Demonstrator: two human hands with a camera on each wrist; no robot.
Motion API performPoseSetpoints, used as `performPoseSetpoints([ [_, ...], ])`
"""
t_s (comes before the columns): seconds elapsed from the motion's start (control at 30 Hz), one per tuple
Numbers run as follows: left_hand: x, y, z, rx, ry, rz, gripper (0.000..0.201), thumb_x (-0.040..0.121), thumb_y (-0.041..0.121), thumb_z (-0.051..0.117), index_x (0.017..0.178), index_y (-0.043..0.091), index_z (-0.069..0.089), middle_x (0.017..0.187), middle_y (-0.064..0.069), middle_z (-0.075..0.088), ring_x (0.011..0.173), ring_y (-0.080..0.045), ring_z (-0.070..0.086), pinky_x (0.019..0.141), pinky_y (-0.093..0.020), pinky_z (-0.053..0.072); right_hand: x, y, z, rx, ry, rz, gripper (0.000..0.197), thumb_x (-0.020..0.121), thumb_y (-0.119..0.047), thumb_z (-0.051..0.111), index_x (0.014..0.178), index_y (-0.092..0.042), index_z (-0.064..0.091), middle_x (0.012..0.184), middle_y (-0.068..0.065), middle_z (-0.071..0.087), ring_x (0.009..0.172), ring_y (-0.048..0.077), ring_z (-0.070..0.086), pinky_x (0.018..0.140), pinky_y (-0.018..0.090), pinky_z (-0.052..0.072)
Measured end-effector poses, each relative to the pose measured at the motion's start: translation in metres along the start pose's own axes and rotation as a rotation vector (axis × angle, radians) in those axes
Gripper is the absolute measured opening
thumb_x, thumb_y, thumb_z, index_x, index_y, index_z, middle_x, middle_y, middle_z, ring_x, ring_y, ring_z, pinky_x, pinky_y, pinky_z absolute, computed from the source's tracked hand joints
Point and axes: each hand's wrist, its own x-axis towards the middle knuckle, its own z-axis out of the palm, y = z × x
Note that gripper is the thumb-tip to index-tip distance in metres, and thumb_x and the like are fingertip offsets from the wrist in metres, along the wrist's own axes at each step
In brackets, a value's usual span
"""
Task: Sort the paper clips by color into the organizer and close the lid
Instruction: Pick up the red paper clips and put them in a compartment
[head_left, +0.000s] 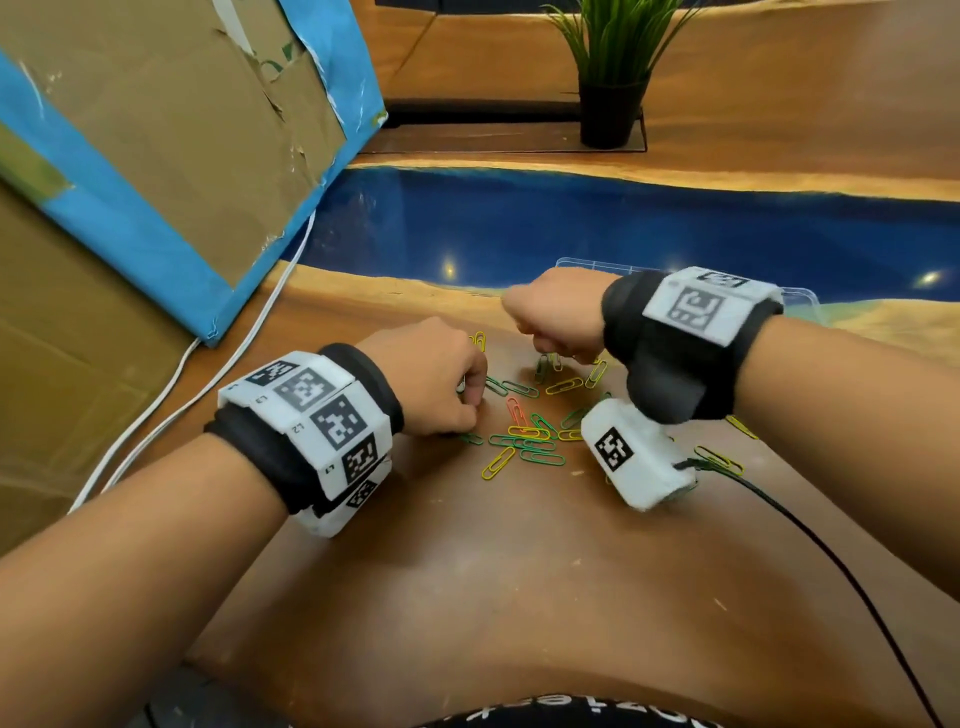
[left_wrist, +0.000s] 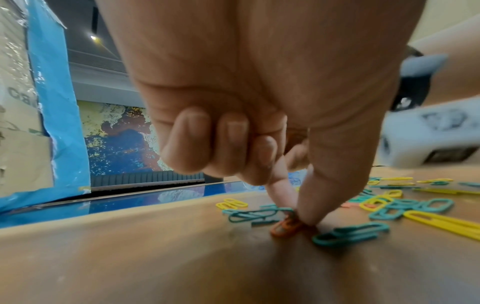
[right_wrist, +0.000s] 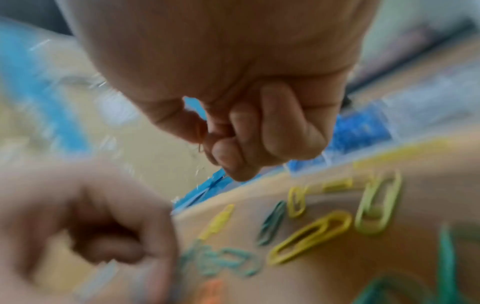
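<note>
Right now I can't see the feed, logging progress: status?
Left hand pinching orange clip on table. Right hand curled, contents unclear. Green and yellow clips still loose. Organizer behind right wrist.

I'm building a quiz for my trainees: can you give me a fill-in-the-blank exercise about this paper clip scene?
1. The left hand pinches a paper clip of ____ colour against the table.
2. The loose clips on the table are mostly green and ____.
3. The potted plant stands beyond the table's ____ resin strip.
4. The right hand has its fingers ____, not straight.

Missing words: orange; yellow; blue; curled
</note>
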Motion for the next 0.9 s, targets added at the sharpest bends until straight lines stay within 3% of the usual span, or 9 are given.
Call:
performPoseSetpoints([
  [0.13,0.002,0.0,0.0,-0.013,-0.034,0.002,0.003,0.076,0.025,0.061,0.074,0.024,0.063,0.064,0.011,0.05,0.069,-0.013,0.052,0.066,-0.03,0.049,-0.008,0.012,-0.003,0.508,-0.218,0.042,0.025,0.08,-0.02,0.027,0.055,-0.017,0.029,0.049,0.001,0.034,0.035,0.01,0.016,0.035,0.011,0.014],
  [0.3,0.0,-0.002,0.0,-0.098,-0.008,0.002,0.007,0.075,0.025,0.062,0.069,0.023,0.058,0.06,0.008,0.048,0.06,-0.01,0.046,0.058,-0.026,0.04,-0.015,0.018,0.0,0.684,-0.293,-0.05,0.024,0.077,-0.015,0.025,0.057,-0.012,0.036,0.046,0.003,0.043,0.033,0.011,0.028,0.034,0.011,0.019],
  [0.4,-0.002,-0.005,-0.004,-0.326,0.083,-0.05,0.017,0.075,0.019,0.062,0.062,0.021,0.05,0.058,0.006,0.046,0.058,-0.013,0.043,0.059,-0.026,0.037,-0.018,0.017,0.001,0.692,-0.292,-0.049,0.026,0.078,-0.016,0.027,0.06,-0.009,0.045,0.049,0.006,0.047,0.033,0.013,0.035,0.033,0.011,0.023],
  [0.5,-0.002,-0.013,-0.006,-0.592,0.148,-0.146,0.018,0.078,0.018,0.061,0.064,0.019,0.051,0.065,0.002,0.051,0.056,-0.011,0.044,0.058,-0.025,0.037,-0.02,0.009,0.007,0.422,-0.185,-0.016,0.027,0.083,-0.019,0.037,0.062,-0.01,0.052,0.053,0.004,0.041,0.039,0.014,0.03,0.036,0.011,0.022],
  [0.6,-0.002,-0.015,-0.003,-0.949,0.147,-0.195,0.012,0.072,0.015,0.055,0.061,0.016,0.049,0.072,-0.013,0.05,0.041,-0.007,0.034,0.045,-0.019,0.03,-0.031,-0.001,0.015,-0.254,-0.022,-0.069,0.025,0.084,-0.03,0.055,0.066,-0.016,0.065,0.058,0.001,0.052,0.057,0.021,0.049,0.046,0.019,0.034],
  [0.67,0.001,-0.017,-0.001,-1.13,0.156,-0.2,0.023,0.08,0.001,0.051,0.062,0.013,0.046,0.063,-0.011,0.048,0.043,-0.01,0.029,0.042,-0.017,0.023,-0.036,-0.006,0.021,-0.555,0.028,-0.123,0.032,0.087,-0.035,0.057,0.063,-0.014,0.056,0.061,0.0,0.051,0.07,0.022,0.053,0.047,0.019,0.033],
  [0.73,0.003,-0.017,0.0,-1.224,0.152,-0.176,0.029,0.086,-0.008,0.049,0.065,0.013,0.045,0.054,-0.003,0.05,0.047,-0.014,0.027,0.041,-0.018,0.021,-0.037,-0.009,0.026,-0.673,0.047,-0.163,0.039,0.09,-0.035,0.055,0.059,-0.015,0.041,0.06,-0.001,0.042,0.067,0.021,0.049,0.042,0.019,0.03],
  [0.83,0.003,-0.019,0.001,-1.205,0.144,-0.147,0.02,0.087,-0.001,0.056,0.073,0.014,0.053,0.06,-0.001,0.06,0.046,-0.01,0.032,0.042,-0.017,0.024,-0.034,-0.013,0.028,-0.729,0.045,-0.181,0.039,0.091,-0.031,0.054,0.059,-0.016,0.036,0.06,-0.001,0.038,0.051,0.014,0.038,0.041,0.019,0.028],
  [0.9,0.002,-0.022,0.002,-1.176,0.165,-0.149,0.015,0.088,0.003,0.056,0.079,0.014,0.057,0.062,0.002,0.066,0.046,-0.007,0.033,0.043,-0.015,0.026,-0.035,-0.014,0.028,-0.741,0.03,-0.186,0.04,0.093,-0.032,0.051,0.06,-0.016,0.034,0.062,-0.001,0.035,0.052,0.014,0.036,0.038,0.017,0.027],
])
